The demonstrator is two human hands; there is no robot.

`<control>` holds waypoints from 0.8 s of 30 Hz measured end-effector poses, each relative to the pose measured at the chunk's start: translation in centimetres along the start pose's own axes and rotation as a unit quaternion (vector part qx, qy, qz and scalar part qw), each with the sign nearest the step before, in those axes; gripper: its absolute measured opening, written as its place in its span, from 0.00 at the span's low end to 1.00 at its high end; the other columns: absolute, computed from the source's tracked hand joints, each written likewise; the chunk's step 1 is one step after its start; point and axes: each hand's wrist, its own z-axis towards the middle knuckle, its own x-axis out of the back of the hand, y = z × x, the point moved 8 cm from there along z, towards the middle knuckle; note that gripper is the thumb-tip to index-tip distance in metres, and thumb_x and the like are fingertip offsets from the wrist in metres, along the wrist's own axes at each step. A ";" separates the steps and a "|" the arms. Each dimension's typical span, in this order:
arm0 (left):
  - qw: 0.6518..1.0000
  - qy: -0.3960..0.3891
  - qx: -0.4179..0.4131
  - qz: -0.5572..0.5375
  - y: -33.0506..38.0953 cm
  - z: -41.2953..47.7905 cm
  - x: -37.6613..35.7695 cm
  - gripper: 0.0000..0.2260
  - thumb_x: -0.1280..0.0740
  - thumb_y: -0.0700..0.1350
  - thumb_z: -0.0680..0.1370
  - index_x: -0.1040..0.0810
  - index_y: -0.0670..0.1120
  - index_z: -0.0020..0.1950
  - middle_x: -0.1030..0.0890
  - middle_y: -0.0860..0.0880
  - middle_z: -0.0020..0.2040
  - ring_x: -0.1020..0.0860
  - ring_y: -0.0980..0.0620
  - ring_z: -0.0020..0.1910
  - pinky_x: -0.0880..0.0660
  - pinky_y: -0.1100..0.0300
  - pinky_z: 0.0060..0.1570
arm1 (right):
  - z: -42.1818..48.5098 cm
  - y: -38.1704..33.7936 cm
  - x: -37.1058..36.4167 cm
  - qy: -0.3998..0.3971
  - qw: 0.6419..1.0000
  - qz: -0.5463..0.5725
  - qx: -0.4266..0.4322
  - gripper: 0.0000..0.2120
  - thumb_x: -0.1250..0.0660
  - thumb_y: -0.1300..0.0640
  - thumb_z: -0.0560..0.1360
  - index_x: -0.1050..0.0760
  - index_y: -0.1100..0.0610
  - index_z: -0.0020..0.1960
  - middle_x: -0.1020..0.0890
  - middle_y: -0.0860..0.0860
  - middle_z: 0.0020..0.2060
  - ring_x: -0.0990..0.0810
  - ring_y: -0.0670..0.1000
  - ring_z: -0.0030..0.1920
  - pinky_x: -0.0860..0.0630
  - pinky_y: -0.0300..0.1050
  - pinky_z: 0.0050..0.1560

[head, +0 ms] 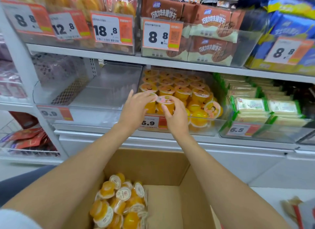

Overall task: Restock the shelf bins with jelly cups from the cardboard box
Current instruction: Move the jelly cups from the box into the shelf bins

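Reaching to the centre of the frame, both hands meet at the front of the clear shelf bin (pixel 208 131) packed with orange jelly cups (pixel 184 85). The right hand (pixel 177 119) pinches one jelly cup (pixel 166 101) between thumb and curled fingers. The left hand (pixel 134 109) lays fairly straight fingers on a neighbouring cup (pixel 150 107), thumb raised. Bottom centre, the cardboard box (pixel 153 162) holds more loose cups (pixel 119 201).
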 end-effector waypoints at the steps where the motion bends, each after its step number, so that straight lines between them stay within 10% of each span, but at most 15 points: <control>1: 1.000 0.001 0.000 0.011 0.0 0.0 -0.1 0.27 0.28 0.34 0.71 0.25 0.52 0.68 0.25 0.53 0.68 0.29 0.50 0.68 0.49 0.43 0.74 | 0.1 0.1 0.0 0.003 1.000 0.004 0.004 0.19 0.35 0.50 0.78 0.29 0.55 0.67 0.25 0.50 0.64 0.29 0.46 0.65 0.33 0.37 0.65; 14: 0.998 0.009 0.060 0.008 0.2 -0.9 -0.5 0.21 0.34 0.51 0.79 0.30 0.54 0.72 0.35 0.49 0.75 0.41 0.50 0.75 0.49 0.45 0.74 | -0.3 0.2 0.0 -0.030 0.996 -0.085 -0.012 0.30 0.33 0.52 0.77 0.40 0.50 0.76 0.39 0.55 0.75 0.41 0.53 0.75 0.39 0.48 0.73; 20: 0.995 0.100 0.026 0.010 3.3 -4.1 1.7 0.09 0.31 0.43 0.74 0.23 0.48 0.54 0.23 0.50 0.53 0.27 0.47 0.53 0.29 0.52 0.51 | -4.4 -1.4 2.9 0.065 0.993 -0.067 0.068 0.17 0.35 0.61 0.76 0.27 0.56 0.65 0.27 0.51 0.59 0.26 0.49 0.57 0.24 0.46 0.56; 24: 0.993 -0.036 0.058 -0.093 4.9 -9.2 -2.6 0.04 0.34 0.44 0.77 0.25 0.48 0.51 0.25 0.53 0.47 0.28 0.54 0.46 0.29 0.59 0.44 | -9.5 1.5 1.5 -0.035 0.995 -0.082 0.036 0.13 0.36 0.62 0.76 0.24 0.56 0.60 0.26 0.50 0.56 0.24 0.48 0.51 0.24 0.45 0.50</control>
